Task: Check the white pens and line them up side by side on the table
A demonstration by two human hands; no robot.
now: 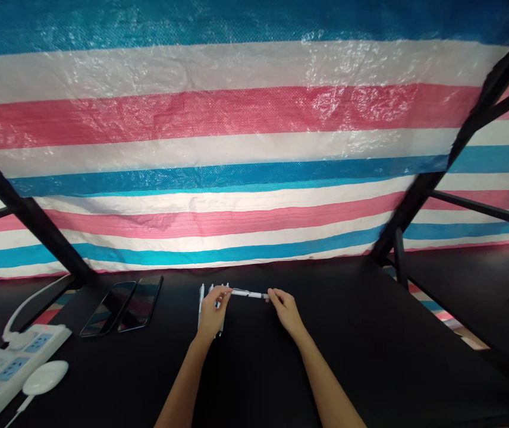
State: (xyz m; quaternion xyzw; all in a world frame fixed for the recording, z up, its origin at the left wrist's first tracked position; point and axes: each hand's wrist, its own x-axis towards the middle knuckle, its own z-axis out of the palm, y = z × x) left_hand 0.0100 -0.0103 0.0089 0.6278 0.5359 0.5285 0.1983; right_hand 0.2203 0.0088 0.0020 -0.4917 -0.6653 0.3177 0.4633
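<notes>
A white pen (249,293) is stretched level between my two hands above the black table (263,368). The fingers of my left hand (213,310) pinch its left end. At the right end, my right hand (285,309) grips the tip between thumb and fingers. Several more white pens (201,300) lie side by side on the table beneath and beside my left hand, which partly covers them.
Two dark phones (110,309) (141,304) lie at the left. Nearer stands a white power strip (35,351) with a plugged-in cable, beside a white rounded device (46,377). Black frame bars (53,235) (415,196) flank a striped sheet (236,137) behind the table.
</notes>
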